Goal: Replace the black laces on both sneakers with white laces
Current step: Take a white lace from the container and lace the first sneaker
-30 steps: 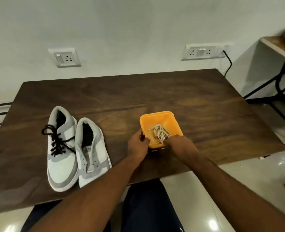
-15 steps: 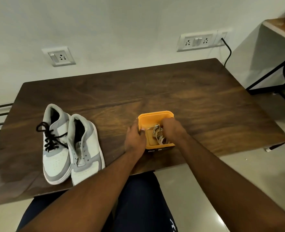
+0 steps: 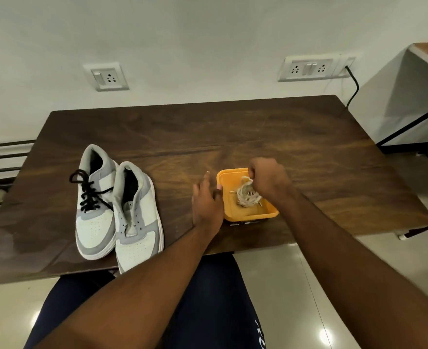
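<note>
My right hand (image 3: 267, 178) pinched the tangled bundle of white laces (image 3: 247, 193) over the square orange plastic tub (image 3: 248, 214), frame centre-right | my left hand (image 3: 206, 204), fingers relaxed, steadied its side | the grey-and-white sneakers (image 3: 117, 205) lay lower left, nearer my left hand, toes toward me.

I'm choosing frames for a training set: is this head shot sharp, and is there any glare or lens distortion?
Head view: mostly sharp on the sneakers and orange tub; the white laces read soft; bright glare spots on the floor tiles; wide-angle bending curves the table edges.
</note>
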Available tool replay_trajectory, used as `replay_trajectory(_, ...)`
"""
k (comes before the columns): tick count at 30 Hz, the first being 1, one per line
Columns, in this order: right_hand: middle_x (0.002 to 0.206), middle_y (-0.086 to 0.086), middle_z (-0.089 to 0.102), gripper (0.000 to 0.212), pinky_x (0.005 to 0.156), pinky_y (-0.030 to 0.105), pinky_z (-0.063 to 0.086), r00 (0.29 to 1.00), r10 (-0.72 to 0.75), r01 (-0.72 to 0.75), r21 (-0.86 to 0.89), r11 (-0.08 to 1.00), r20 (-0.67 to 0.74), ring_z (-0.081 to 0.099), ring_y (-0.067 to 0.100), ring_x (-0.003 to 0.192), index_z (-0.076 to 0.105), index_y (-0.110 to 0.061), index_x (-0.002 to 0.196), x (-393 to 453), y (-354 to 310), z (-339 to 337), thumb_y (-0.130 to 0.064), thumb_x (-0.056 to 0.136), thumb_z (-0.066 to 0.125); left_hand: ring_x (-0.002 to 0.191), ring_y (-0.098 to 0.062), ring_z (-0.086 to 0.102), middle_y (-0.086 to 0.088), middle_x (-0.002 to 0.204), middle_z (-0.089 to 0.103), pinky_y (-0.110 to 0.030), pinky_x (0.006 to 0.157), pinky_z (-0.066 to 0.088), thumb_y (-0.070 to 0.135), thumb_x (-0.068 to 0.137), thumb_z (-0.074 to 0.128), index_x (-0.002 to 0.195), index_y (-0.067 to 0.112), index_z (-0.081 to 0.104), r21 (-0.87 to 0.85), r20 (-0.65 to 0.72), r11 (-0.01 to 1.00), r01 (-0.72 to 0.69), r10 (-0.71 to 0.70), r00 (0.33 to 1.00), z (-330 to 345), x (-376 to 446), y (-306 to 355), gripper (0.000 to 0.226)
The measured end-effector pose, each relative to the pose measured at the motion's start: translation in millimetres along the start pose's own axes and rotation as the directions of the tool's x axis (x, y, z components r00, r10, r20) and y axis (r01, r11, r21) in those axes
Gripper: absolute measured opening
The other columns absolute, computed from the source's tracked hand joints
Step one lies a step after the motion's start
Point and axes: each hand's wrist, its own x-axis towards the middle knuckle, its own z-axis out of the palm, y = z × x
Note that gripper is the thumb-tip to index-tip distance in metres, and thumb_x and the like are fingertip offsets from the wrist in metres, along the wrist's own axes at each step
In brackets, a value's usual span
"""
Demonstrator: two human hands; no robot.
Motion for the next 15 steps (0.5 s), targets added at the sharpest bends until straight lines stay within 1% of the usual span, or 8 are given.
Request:
replay_trajectory(2, 0.083, 0.001, 0.063, 0.022, 0.067, 0.036, 0.055, 0.999, -0.022, 0.027, 0.190, 0.981, -0.029, 0.065, 0.024, 0.079, 0.059, -0.019, 0.082, -6, -19, -25, 0.001, 0.075, 0.064, 0.132, -0.027, 0.045, -0.010, 0.143, 0.047, -0.047, 0.109, 0.039, 0.038, 0.101, 0.046, 0.141, 0.022, 0.049, -0.167, 0.056, 0.986, -0.009, 0.019, 0.998, -17, -2, 7, 0.042)
replay_trajectory(4, 0.077, 0.002, 0.064, 0.029, 0.063, 0.037, 0.058, 0.997, -0.058, 0.070, 0.406, 0.911, -0.042, 0.067, 0.022, 0.071, 0.064, -0.015, 0.084, -16, -48, -45, 0.005, 0.068, 0.075, 0.119, -0.030, 0.056, -0.007, 0.125, 0.064, -0.051, 0.101, 0.046, 0.036, 0.102, 0.045, 0.123, 0.025, 0.064, -0.411, 0.125, 0.911, 0.042, 0.011, 0.992, -42, -9, 18, 0.030)
replay_trajectory(6, 0.073, 0.008, 0.067, 0.023, 0.053, 0.030, 0.057, 0.996, -0.076, 0.084, 0.581, 0.809, -0.038, 0.066, 0.018, 0.059, 0.067, -0.009, 0.081, -25, -82, -55, 0.007, 0.069, 0.077, 0.097, -0.013, 0.066, 0.006, 0.103, 0.072, -0.036, 0.079, 0.053, 0.037, 0.103, 0.041, 0.108, 0.027, 0.067, -0.565, 0.178, 0.816, 0.124, -0.026, 0.984, -75, -15, 28, 0.028)
replay_trajectory(7, 0.070, 0.009, 0.067, 0.020, 0.050, 0.027, 0.056, 0.996, -0.084, 0.088, 0.627, 0.774, -0.035, 0.065, 0.017, 0.055, 0.066, -0.008, 0.078, -29, -98, -56, 0.008, 0.071, 0.076, 0.086, -0.007, 0.066, 0.009, 0.097, 0.073, -0.030, 0.069, 0.052, 0.038, 0.103, 0.040, 0.104, 0.026, 0.067, -0.605, 0.192, 0.783, 0.145, -0.034, 0.981, -91, -16, 30, 0.029)
replay_trajectory(8, 0.067, 0.009, 0.066, 0.020, 0.048, 0.026, 0.054, 0.995, -0.094, 0.088, 0.658, 0.748, -0.026, 0.064, 0.016, 0.053, 0.065, -0.008, 0.075, -32, -112, -55, 0.009, 0.071, 0.075, 0.080, -0.007, 0.066, 0.006, 0.095, 0.073, -0.028, 0.063, 0.050, 0.038, 0.103, 0.041, 0.103, 0.023, 0.068, -0.643, 0.192, 0.751, 0.150, -0.032, 0.981, -105, -17, 30, 0.030)
replay_trajectory(11, 0.064, 0.010, 0.063, 0.024, 0.045, 0.023, 0.054, 0.990, -0.129, 0.038, 0.764, 0.644, 0.060, 0.063, 0.014, 0.050, 0.060, -0.006, 0.073, -44, -149, -40, 0.014, 0.072, 0.072, 0.075, -0.014, 0.066, -0.005, 0.091, 0.073, -0.026, 0.058, 0.052, 0.029, 0.102, 0.048, 0.098, 0.013, 0.070, -0.711, 0.088, 0.694, 0.114, -0.072, 0.993, -156, -17, 14, 0.027)
replay_trajectory(13, 0.066, 0.012, 0.062, 0.025, 0.050, 0.025, 0.057, 0.981, -0.138, -0.037, 0.837, 0.547, 0.134, 0.064, 0.016, 0.054, 0.057, -0.004, 0.075, -53, -167, -27, 0.016, 0.073, 0.071, 0.066, -0.014, 0.064, -0.005, 0.082, 0.072, -0.025, 0.053, 0.053, 0.027, 0.101, 0.052, 0.094, 0.011, 0.069, -0.747, -0.005, 0.659, 0.089, -0.140, 0.990, -189, -17, -1, 0.025)
replay_trajectory(15, 0.067, 0.011, 0.060, 0.026, 0.055, 0.029, 0.059, 0.976, -0.125, -0.107, 0.897, 0.429, 0.176, 0.064, 0.017, 0.057, 0.055, -0.005, 0.075, -60, -180, -13, 0.016, 0.074, 0.070, 0.060, -0.013, 0.063, -0.003, 0.073, 0.071, -0.025, 0.050, 0.052, 0.023, 0.099, 0.056, 0.088, 0.012, 0.069, -0.776, -0.117, 0.627, 0.067, -0.248, 0.962, -220, -17, -21, 0.021)
